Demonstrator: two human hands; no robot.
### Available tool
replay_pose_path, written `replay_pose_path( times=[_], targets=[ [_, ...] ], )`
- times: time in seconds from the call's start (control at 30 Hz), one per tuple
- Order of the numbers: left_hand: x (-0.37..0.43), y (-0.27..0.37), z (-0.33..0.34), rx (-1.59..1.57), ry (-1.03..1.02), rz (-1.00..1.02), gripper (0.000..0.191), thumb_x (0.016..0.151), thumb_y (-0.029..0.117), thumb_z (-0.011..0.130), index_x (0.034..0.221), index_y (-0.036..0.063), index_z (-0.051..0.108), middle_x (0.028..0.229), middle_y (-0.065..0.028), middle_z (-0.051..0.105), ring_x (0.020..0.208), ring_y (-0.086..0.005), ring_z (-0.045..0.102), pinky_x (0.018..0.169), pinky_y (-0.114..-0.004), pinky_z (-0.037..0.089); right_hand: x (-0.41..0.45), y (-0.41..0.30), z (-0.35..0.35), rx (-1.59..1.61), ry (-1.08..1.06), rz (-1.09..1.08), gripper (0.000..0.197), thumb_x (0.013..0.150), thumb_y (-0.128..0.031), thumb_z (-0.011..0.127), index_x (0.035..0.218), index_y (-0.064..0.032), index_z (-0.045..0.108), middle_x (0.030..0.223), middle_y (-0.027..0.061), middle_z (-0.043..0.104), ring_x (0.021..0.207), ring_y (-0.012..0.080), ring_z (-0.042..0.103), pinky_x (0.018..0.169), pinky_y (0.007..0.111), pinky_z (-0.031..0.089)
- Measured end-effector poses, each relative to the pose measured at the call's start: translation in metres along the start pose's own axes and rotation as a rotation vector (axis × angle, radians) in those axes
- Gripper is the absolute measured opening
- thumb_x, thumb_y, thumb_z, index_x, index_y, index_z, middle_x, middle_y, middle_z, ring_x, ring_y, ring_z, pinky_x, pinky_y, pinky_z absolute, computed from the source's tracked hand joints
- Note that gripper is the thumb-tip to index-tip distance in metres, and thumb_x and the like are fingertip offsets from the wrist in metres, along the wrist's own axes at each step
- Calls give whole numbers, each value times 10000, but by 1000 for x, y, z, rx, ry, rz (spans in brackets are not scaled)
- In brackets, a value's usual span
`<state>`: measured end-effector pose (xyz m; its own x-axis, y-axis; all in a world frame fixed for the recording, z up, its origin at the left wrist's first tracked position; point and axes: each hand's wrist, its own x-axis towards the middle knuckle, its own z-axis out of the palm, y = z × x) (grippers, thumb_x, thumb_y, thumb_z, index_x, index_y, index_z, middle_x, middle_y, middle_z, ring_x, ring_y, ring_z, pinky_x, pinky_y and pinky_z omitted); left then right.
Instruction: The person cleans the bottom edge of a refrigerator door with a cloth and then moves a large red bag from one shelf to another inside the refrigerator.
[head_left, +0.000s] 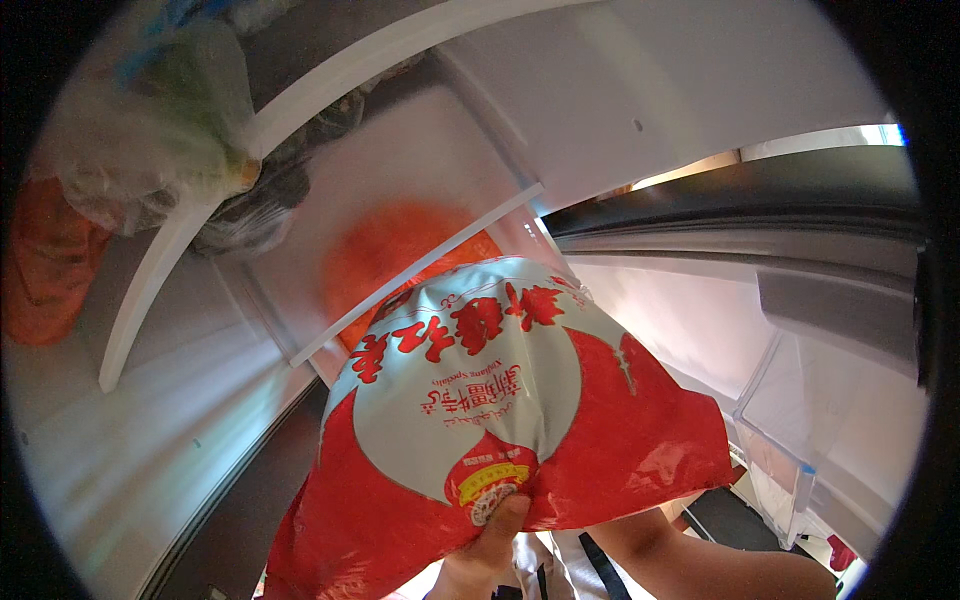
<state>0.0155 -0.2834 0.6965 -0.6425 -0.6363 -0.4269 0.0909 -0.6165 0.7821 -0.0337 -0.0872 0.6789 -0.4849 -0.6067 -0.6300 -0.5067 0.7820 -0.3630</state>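
Observation:
A large red and white printed plastic bag (540, 420) fills the middle of the view, bearing writing. My left hand (499, 529) grips its near edge, with the thumb on top of the bag and the fingers hidden beneath. My right forearm (697, 555) comes in from the lower right and passes under the bag; that hand is hidden behind it. The bag's far end lies against the front edge of a translucent refrigerator drawer (420, 274). Something orange (405, 232) shows blurred through the drawer.
A white curved shelf edge (375, 56) crosses above the drawer. Upper left are clear plastic bags (157, 135) with greenish contents and an orange-red item (49, 262). On the right stands the open refrigerator door, with a dark gasket (735, 225) and a clear door bin (795, 405).

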Motion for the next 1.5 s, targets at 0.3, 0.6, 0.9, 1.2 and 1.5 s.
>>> replay_pose_path(
  times=[0.3, 0.6, 0.9, 1.2, 1.5],
  targets=[
    [4, -23, -10, -26, 48, 71, 345, 843, -35, 657, 1174, 12, 570, 1101, -118, 643, 986, -221, 629, 892, -330, 508, 43, -24, -5, 463, -124, 62, 457, 939, -294, 583, 1286, -55, 408, 1234, 129, 546, 1113, 282, 554, 947, 410, 457],
    [5, -29, 3, -50, 88, 35, 329, 827, -59, 646, 1146, -5, 583, 1080, -112, 653, 961, -209, 633, 870, -320, 512, 34, -16, -18, 232, -85, -12, 405, 964, -237, 534, 1337, -125, 421, 1227, 131, 556, 1059, 282, 591, 949, 414, 478],
    [5, -39, -24, 110, -112, 106, 576, 775, -70, 683, 1296, 50, 469, 1153, -133, 600, 1007, -277, 621, 902, -431, 530, 24, -21, -10, 202, -186, 30, 311, 974, -200, 464, 1244, -47, 441, 1211, 172, 555, 1127, 302, 550, 952, 416, 444],
    [1, -41, -25, 81, -128, 100, 538, 783, -69, 691, 1276, 17, 494, 1152, -153, 613, 1006, -274, 626, 896, -425, 528, 15, -29, -17, 247, -298, 98, 294, 961, -240, 473, 1192, -59, 495, 1159, 169, 586, 1122, 303, 553, 926, 420, 444],
    [10, -37, -32, 219, -216, 188, 540, 775, -105, 657, 1277, 5, 492, 1142, -166, 619, 1001, -270, 628, 895, -415, 523, 8, -14, 6, 375, -338, 137, 381, 956, -359, 480, 1232, -98, 504, 1208, 143, 582, 1154, 297, 538, 960, 418, 421]
  ],
)
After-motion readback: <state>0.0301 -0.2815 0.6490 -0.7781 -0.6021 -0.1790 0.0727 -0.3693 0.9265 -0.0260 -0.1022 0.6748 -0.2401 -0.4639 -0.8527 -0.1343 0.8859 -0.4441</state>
